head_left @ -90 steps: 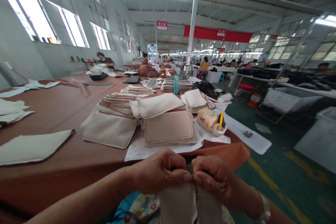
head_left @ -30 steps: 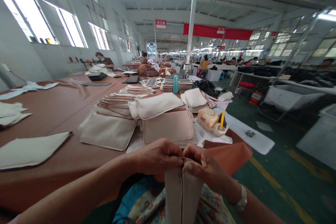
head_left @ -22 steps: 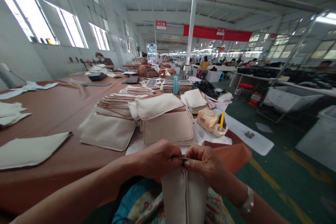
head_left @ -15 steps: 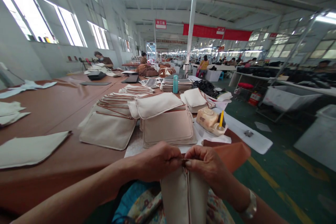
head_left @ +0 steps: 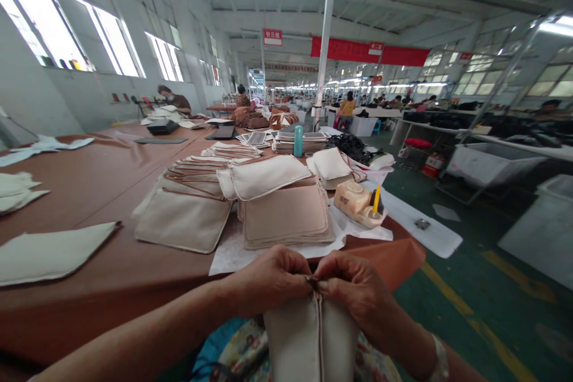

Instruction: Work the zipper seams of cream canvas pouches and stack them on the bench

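Note:
A cream fabric piece [head_left: 293, 340] with a brown-edged seam down its middle hangs over the lap, its top end pinched by both hands. My left hand [head_left: 271, 277] grips the left side of that end between thumb and curled fingers. Close against it, my right hand [head_left: 351, 283] pinches the right side, a bracelet at its wrist. The fingertips nearly meet at the top of the seam. Just beyond the hands lies a stack of flat beige panels [head_left: 284, 218], with a cream piece [head_left: 268, 176] on top.
Piled cream pieces [head_left: 183, 218] lie left of the stack on the brown-covered table [head_left: 170, 265]. A beige container [head_left: 356, 200] with a yellow-handled tool stands to the right, a teal bottle [head_left: 298, 141] farther back. A person [head_left: 174, 98] sits at the far left.
Both hands have moved slightly down in the view, still pinching the top of the cream piece. The piece's left side spreads a little farther left.

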Demonstrator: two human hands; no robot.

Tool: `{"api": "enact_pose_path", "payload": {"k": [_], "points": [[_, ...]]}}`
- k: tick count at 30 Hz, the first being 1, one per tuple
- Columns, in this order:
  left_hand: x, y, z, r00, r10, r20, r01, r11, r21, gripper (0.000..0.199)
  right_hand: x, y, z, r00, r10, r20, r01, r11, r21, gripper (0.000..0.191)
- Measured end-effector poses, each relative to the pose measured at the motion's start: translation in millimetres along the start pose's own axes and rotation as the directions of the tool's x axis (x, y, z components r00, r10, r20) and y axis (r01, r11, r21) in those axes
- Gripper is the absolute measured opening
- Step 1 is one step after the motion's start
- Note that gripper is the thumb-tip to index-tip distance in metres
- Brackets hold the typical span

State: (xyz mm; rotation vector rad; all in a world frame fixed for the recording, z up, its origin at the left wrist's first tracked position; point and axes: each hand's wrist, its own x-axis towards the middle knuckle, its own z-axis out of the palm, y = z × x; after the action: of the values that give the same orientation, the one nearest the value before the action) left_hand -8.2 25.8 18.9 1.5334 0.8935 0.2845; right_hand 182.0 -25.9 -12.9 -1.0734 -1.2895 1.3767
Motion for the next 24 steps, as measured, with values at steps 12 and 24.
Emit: {"api": "enact_pose_path", "payload": {"k": [12, 24], "points": [[-16, -2, 8.1, 0.992, -0.075, 0.098, 0.108, 0.908, -0.404, 0.042, -21, -3, -17, 0.678, -0.584, 0.447, 0.732, 0.477, -0.487, 0.027], [-23, 11, -6.0, 0.965, 0.177, 0.193, -0.166, 0.984, -0.071, 0.043, -22, -23, -18, 0.968, -0.118, 0.220, 0.167, 0.961, -0.220, 0.044]]}}
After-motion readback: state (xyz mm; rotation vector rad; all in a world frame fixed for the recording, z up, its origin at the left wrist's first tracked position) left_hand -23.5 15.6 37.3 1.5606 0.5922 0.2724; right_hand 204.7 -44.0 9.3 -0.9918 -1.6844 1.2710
